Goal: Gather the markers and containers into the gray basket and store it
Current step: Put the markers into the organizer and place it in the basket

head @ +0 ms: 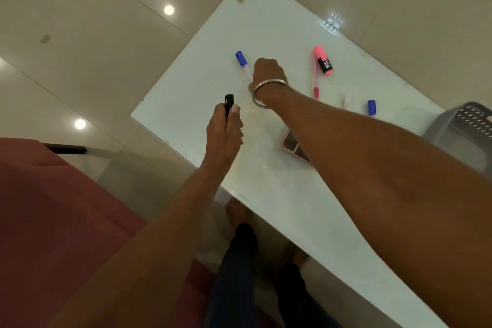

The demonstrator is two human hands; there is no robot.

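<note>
In the head view, you are early in the gathering. Your left hand [225, 125], just left of centre, has its grip wrapped around a black marker [229, 104] whose cap end sticks up past your thumb. Your right hand [267, 72], above centre, reaches across the desk [279, 194] to a blue-capped marker [242, 61]; the fingers are curled down beside its pale barrel, but from behind the knuckles you cannot tell whether they have pinched it or only touch it.

Left on the desk, as far as this shows: a fat pink highlighter [323, 60] in the upper right, a thin pink pen [316, 82] lying alongside and touching it, a second blue-capped marker [371, 108] further right, and a small white object [347, 100] between those two, too faint to name. A pink-rimmed container [290, 142] sits near centre. The gray basket [463, 130] stands at the right edge of the frame, well apart from both hands. So I judge nearly everything is yet to go in, and the storing is not begun.

Much is hidden. Your right forearm covers most of the container and the lower part of the second blue marker. The basket is cut off by the frame, so its inside and anything already in it cannot be seen. Where it should be stored is not shown either.
</note>
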